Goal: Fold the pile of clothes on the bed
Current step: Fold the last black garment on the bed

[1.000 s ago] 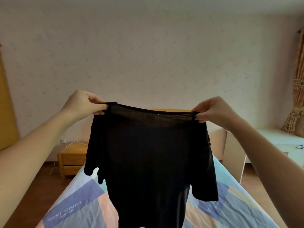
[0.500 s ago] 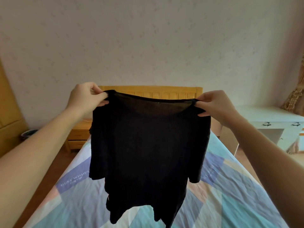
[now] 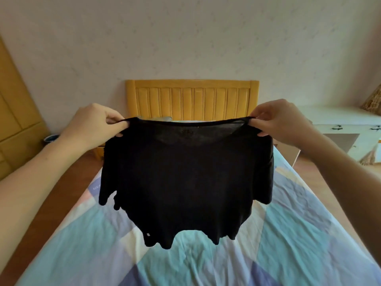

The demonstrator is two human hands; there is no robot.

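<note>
A black short-sleeved T-shirt (image 3: 185,178) hangs spread out in the air above the bed (image 3: 299,234). My left hand (image 3: 94,124) pinches its left shoulder and my right hand (image 3: 280,122) pinches its right shoulder, so the neckline is stretched between them. Both sleeves droop at the sides and the hem hangs wavy, just above the patchwork sheet. No other pile of clothes shows in this view; the shirt hides the middle of the bed.
A wooden headboard (image 3: 191,98) stands against the far wall. A wooden wardrobe (image 3: 14,112) is at the left and a white desk with drawers (image 3: 342,124) at the right. Bare wooden floor (image 3: 68,178) runs along the bed's left side.
The view has tipped downward, so more of the bed and the whole headboard show. The shirt now hangs lower, its hem close to the sheet. Both hands keep their hold on the shoulders.
</note>
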